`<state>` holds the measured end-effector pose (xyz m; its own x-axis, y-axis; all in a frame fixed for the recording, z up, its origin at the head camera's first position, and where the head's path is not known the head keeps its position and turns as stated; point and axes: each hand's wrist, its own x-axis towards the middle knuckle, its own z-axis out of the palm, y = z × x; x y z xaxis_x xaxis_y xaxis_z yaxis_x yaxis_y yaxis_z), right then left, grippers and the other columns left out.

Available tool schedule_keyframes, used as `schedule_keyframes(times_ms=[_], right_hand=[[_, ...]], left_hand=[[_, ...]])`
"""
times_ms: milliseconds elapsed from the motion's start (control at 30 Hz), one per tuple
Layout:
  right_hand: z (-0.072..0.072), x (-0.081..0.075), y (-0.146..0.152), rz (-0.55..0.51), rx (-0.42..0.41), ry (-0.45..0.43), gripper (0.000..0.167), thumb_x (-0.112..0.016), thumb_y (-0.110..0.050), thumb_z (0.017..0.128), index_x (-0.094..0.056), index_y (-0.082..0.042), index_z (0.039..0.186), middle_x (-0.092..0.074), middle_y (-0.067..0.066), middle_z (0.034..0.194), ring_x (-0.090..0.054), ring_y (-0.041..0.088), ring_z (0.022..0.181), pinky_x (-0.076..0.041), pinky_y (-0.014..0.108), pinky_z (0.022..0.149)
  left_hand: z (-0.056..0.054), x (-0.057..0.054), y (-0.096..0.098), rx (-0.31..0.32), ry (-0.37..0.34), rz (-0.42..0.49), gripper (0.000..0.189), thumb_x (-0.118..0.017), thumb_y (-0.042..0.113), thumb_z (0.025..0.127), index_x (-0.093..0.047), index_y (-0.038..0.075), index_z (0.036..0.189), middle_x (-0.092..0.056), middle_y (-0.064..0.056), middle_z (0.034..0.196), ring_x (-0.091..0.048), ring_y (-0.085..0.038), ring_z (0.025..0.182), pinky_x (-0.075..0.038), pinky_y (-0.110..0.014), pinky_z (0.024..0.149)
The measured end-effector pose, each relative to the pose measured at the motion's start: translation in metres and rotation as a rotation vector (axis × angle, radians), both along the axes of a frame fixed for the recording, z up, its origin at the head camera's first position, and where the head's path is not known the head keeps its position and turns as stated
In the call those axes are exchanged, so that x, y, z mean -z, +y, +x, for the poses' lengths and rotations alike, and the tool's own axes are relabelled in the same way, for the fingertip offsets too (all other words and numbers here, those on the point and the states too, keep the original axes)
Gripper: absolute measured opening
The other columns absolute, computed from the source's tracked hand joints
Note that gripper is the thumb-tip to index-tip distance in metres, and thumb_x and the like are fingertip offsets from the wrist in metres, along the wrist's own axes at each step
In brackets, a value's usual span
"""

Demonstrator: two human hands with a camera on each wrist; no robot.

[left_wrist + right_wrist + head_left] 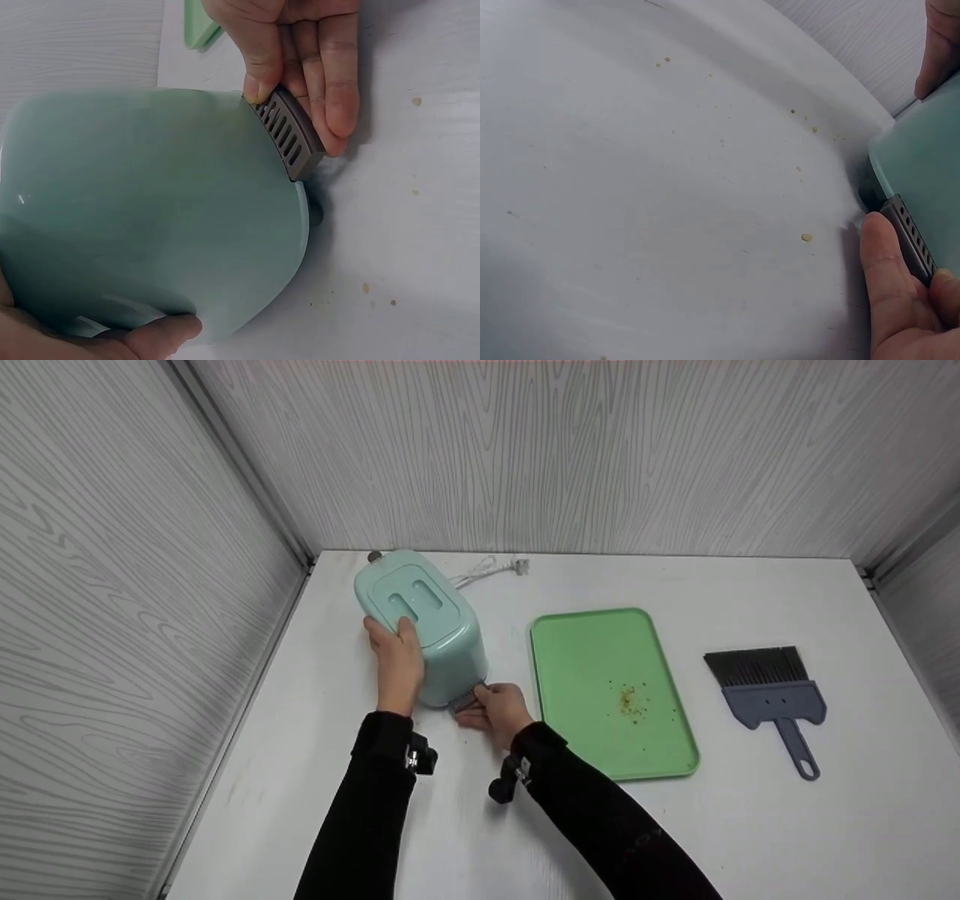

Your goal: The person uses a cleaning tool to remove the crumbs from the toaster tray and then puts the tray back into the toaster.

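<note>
A mint-green toaster stands at the left of the table, two slot-shaped recesses in its top. My left hand grips its near left side, thumb over the top edge; in the left wrist view, part of that hand shows at the bottom. Low on the toaster's near end, a dark grey slotted crumb tray sits at the bottom edge, partly out of the body. My right hand pinches the tray's outer end between thumb and fingers. How far the tray reaches inside is hidden.
Right of the toaster lies a green tray with brown crumbs. Farther right is a grey hand brush with black bristles. A white cord with a plug lies behind the toaster. Loose crumbs dot the white table.
</note>
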<state>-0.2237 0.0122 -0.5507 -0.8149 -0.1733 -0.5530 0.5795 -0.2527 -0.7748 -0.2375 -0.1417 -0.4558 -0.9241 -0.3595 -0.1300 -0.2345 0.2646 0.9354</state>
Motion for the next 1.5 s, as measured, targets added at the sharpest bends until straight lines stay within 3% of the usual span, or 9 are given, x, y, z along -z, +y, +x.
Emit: schedule_keyframes(times_ms=[333, 567, 833, 967, 1100, 1167, 1233, 1367, 1500], right_hand=[[-0.001, 0.003, -0.001, 0.041, -0.006, 0.038, 0.030, -0.044, -0.008, 0.112, -0.054, 0.015, 0.128, -0.073, 0.026, 0.091, -0.076, 0.027, 0.075, -0.062, 0.038, 0.075], [-0.002, 0.005, 0.001, 0.017, -0.003, 0.043, 0.032, -0.045, -0.009, 0.112, -0.053, 0.016, 0.130, -0.072, 0.030, 0.097, -0.076, 0.028, 0.077, -0.062, 0.038, 0.077], [0.002, 0.005, 0.002, 0.059, 0.006, 0.053, 0.029, -0.051, -0.010, 0.110, -0.056, 0.012, 0.128, -0.073, 0.024, 0.092, -0.077, 0.028, 0.080, -0.062, 0.039, 0.078], [0.004, 0.001, 0.006, 0.166, 0.011, 0.131, 0.026, -0.056, -0.010, 0.107, -0.054, 0.007, 0.126, -0.073, 0.022, 0.090, -0.074, 0.026, 0.070, -0.062, 0.039, 0.069], [0.002, -0.002, 0.013, 0.485, -0.016, 0.327, 0.028, -0.063, -0.009, 0.101, -0.057, 0.004, 0.124, -0.069, 0.013, 0.085, -0.064, 0.017, 0.066, -0.055, 0.031, 0.064], [0.000, -0.004, 0.015, 0.650, -0.043, 0.423, 0.035, -0.067, -0.008, 0.095, -0.059, 0.003, 0.127, -0.067, 0.011, 0.089, -0.061, 0.019, 0.074, -0.052, 0.032, 0.070], [-0.002, -0.005, 0.017, 0.755, -0.096, 0.509, 0.048, -0.072, -0.007, 0.091, -0.057, 0.003, 0.135, -0.064, 0.014, 0.104, -0.062, 0.024, 0.092, -0.051, 0.035, 0.084], [-0.006, -0.006, 0.019, 0.790, -0.290, 0.618, 0.084, -0.079, -0.006, 0.088, -0.034, 0.002, 0.158, -0.047, 0.025, 0.150, -0.048, 0.036, 0.138, -0.037, 0.043, 0.116], [-0.008, -0.004, 0.018, 0.805, -0.423, 0.676, 0.103, -0.083, -0.003, 0.085, -0.016, 0.001, 0.163, -0.031, 0.021, 0.164, -0.036, 0.035, 0.148, -0.027, 0.041, 0.122]], left_hand=[[0.003, -0.002, 0.003, 0.011, -0.023, -0.032, 0.078, -0.027, 0.041, 0.111, 0.021, 0.005, 0.161, 0.006, -0.022, 0.170, -0.016, -0.031, 0.154, -0.023, -0.043, 0.122], [0.002, -0.003, 0.005, 0.006, -0.024, -0.030, 0.077, -0.028, 0.040, 0.112, 0.021, 0.006, 0.161, 0.005, -0.023, 0.170, -0.015, -0.033, 0.155, -0.022, -0.044, 0.123], [0.001, 0.000, 0.004, 0.009, -0.020, -0.023, 0.077, -0.028, 0.040, 0.112, 0.021, 0.007, 0.161, 0.006, -0.023, 0.170, -0.014, -0.032, 0.155, -0.022, -0.045, 0.123], [0.001, 0.000, 0.003, 0.012, -0.010, -0.023, 0.076, -0.028, 0.039, 0.112, 0.020, 0.006, 0.161, 0.005, -0.023, 0.170, -0.014, -0.032, 0.155, -0.021, -0.045, 0.123], [0.001, 0.000, 0.002, 0.014, -0.014, -0.018, 0.076, -0.027, 0.039, 0.112, 0.021, 0.006, 0.161, 0.006, -0.023, 0.170, -0.013, -0.032, 0.155, -0.020, -0.044, 0.124], [0.001, 0.000, 0.002, 0.017, -0.020, -0.022, 0.077, -0.027, 0.040, 0.112, 0.022, 0.006, 0.161, 0.007, -0.022, 0.170, -0.011, -0.031, 0.156, -0.019, -0.044, 0.124], [0.000, 0.000, 0.001, 0.017, -0.025, -0.030, 0.077, -0.026, 0.041, 0.111, 0.022, 0.005, 0.160, 0.008, -0.022, 0.170, -0.011, -0.031, 0.156, -0.019, -0.043, 0.124], [-0.001, 0.002, 0.000, 0.012, -0.025, -0.037, 0.078, -0.026, 0.041, 0.111, 0.022, 0.005, 0.160, 0.008, -0.021, 0.170, -0.013, -0.030, 0.155, -0.019, -0.043, 0.124], [-0.001, 0.003, -0.001, 0.007, -0.022, -0.028, 0.078, -0.026, 0.041, 0.111, 0.022, 0.006, 0.161, 0.008, -0.021, 0.170, -0.012, -0.030, 0.155, -0.019, -0.043, 0.124]])
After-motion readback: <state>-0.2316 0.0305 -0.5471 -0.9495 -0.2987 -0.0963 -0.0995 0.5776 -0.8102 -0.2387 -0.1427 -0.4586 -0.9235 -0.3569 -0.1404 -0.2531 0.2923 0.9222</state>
